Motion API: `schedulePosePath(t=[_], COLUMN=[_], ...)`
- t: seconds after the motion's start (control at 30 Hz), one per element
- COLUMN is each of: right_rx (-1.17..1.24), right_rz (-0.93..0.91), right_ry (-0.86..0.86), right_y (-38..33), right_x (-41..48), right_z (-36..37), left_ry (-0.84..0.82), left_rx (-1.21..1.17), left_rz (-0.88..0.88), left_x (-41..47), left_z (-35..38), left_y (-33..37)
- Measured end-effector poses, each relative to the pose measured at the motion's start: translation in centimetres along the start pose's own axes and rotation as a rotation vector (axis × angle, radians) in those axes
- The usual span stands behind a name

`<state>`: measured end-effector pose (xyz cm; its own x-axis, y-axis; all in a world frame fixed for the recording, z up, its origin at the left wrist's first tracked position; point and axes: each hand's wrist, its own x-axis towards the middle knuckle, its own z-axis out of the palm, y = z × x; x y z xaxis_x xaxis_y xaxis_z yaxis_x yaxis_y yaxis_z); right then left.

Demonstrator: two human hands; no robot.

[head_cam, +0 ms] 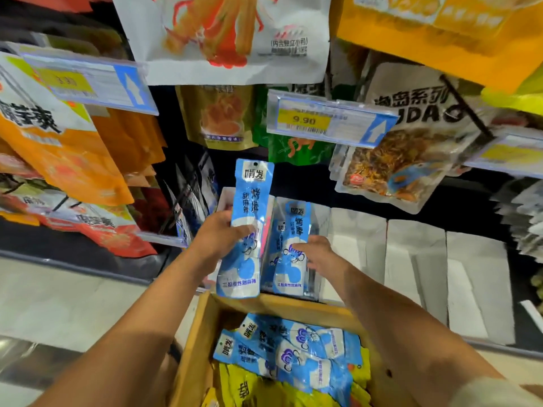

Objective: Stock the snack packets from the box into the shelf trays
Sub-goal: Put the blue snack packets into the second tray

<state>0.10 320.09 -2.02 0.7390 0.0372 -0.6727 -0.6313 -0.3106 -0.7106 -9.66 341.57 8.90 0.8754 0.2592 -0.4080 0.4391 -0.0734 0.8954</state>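
One long blue-and-white snack packet is grasped upright in the left hand, with the thumb across its front, just left of a clear plastic shelf tray. Two more blue-and-white packets are seen standing in that tray. The thumb of the right hand is laid on the front one and the fingers are curled at its right edge, though whether it is gripped or only pressed cannot be told. Below both forearms a brown cardboard box is set, in which at least four blue packets are piled over a layer of yellow packets. To the right of the right hand, three white shelf trays are lined up side by side. Above the hands, three clear price-tag holders with yellow labels are hung among hanging snack bags of orange, white and green. A pale floor is seen well to the left of the left hand.
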Motion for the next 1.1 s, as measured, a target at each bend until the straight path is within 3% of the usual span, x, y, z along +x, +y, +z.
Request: schedulePosePath(t=[0.13, 0.37, 0.6, 0.8, 1.0, 1.1], right_rx=[-0.226, -0.271, -0.774, -0.745, -0.821, -0.656], right_rz=[0.013, 0.054, -0.171, -0.179, -0.172, -0.248], right_ry=[0.042, 0.072, 0.201, 0.274, 0.137, 0.088], right_y=[1.7, 3.8, 5.4, 5.7, 5.0, 4.5], right_x=[3.9, 6.8, 7.5, 7.5, 6.7, 5.5], right_z=[2.5, 5.3, 5.7, 6.2, 4.8, 4.0], left_ry=[0.023, 0.041, 0.03, 0.032, 0.026, 0.021], left_rx=[-0.025, -0.034, -0.009, -0.032, -0.032, -0.037], left_rz=[-0.028, -0.04, -0.036, -0.067, -0.091, -0.096], left_x=[0.7, 1.3, 1.4, 1.1, 1.2, 1.4], left_z=[-0.5, -0.6, -0.5, -0.5, -0.4, -0.2], left_y=[-0.4, -0.1, -0.6, -0.8, -0.9, -1.0])
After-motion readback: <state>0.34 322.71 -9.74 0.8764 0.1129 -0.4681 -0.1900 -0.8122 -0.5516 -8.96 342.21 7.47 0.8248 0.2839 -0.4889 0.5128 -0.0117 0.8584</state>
